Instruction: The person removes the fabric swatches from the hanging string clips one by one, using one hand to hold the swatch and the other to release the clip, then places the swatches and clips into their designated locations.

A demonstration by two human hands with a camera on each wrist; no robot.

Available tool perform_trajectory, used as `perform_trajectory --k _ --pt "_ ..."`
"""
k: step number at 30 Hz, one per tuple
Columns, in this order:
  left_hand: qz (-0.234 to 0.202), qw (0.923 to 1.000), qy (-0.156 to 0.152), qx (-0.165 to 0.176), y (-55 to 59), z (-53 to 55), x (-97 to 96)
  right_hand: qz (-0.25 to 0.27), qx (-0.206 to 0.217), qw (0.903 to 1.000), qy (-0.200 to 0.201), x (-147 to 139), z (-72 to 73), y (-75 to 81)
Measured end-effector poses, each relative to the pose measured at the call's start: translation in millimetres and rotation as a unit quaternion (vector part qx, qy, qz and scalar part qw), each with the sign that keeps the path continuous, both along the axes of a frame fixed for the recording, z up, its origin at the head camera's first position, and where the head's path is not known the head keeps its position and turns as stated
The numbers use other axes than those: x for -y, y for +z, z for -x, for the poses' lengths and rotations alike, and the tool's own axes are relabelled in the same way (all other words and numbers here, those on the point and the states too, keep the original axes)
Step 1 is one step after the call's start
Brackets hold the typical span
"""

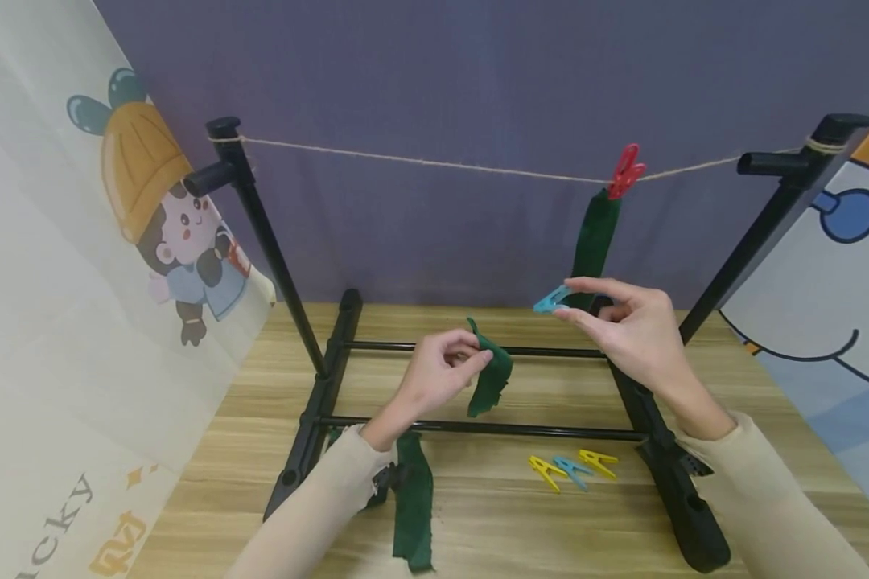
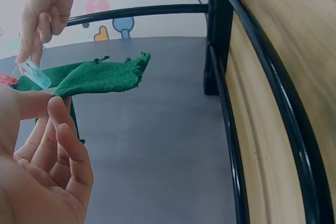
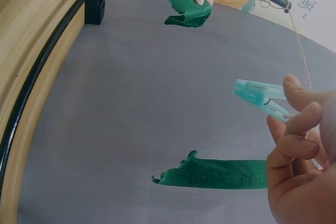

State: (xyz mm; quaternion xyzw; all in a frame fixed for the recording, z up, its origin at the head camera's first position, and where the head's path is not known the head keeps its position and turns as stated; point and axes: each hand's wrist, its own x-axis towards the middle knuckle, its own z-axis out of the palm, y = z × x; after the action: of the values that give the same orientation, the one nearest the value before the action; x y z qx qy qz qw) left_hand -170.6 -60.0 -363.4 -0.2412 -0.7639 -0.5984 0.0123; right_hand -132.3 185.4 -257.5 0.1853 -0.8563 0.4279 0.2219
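Note:
Between thumb and fingers, my left hand (image 1: 445,366) pinches a green cloth strip (image 1: 494,378), which hangs in a fold below the string. In the left wrist view the strip's frayed end (image 2: 137,69) sticks out to the right. My right hand (image 1: 633,322) pinches a blue clothespin (image 1: 552,300) by its handle ends, its nose toward the left. Behind the right hand another green strip (image 1: 595,237) hangs from the string (image 1: 420,162), held by a red clothespin (image 1: 626,171). The two hands are apart.
A black frame (image 1: 275,257) with two posts carries the string. On the wooden table (image 1: 500,531) lie yellow clothespins (image 1: 546,473), a blue one (image 1: 571,472), and a green strip (image 1: 414,507) near the left forearm. A purple-grey backdrop (image 1: 434,233) stands behind.

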Motion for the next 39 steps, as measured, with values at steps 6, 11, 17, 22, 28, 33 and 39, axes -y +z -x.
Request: perform_trajectory --k 6,11,17,22,28,33,39 --pt "-0.004 0.9999 -0.007 0.007 -3.5 -5.2 0.6 -0.003 0.013 0.9999 -0.01 -2 -2.4 -5.7" --pt "0.007 0.9994 -0.019 0.029 -8.0 -10.0 -1.1 0.002 0.029 0.9996 -0.007 -4 -6.4 -9.6" --pt "0.04 0.9985 -0.023 0.031 -21.7 -15.5 -0.3 -0.003 0.032 0.9995 0.005 -10 -5.5 -24.4" --pt "0.067 0.9974 -0.021 0.017 -34.5 -18.2 3.9 -0.025 0.037 0.999 -0.001 -21 3.7 -50.5" --pt "0.069 0.9972 -0.021 0.02 -37.3 -26.3 7.8 -0.021 0.022 0.9995 -0.009 -27 3.3 -62.7" --pt "0.095 0.9952 -0.012 0.022 -49.2 -33.6 11.8 -0.015 0.038 0.9992 -0.004 -16 -12.0 -45.9" --pt "0.099 0.9944 -0.025 0.028 -68.3 -36.2 18.2 -0.013 0.043 0.999 0.003 -14 -16.2 -41.2"
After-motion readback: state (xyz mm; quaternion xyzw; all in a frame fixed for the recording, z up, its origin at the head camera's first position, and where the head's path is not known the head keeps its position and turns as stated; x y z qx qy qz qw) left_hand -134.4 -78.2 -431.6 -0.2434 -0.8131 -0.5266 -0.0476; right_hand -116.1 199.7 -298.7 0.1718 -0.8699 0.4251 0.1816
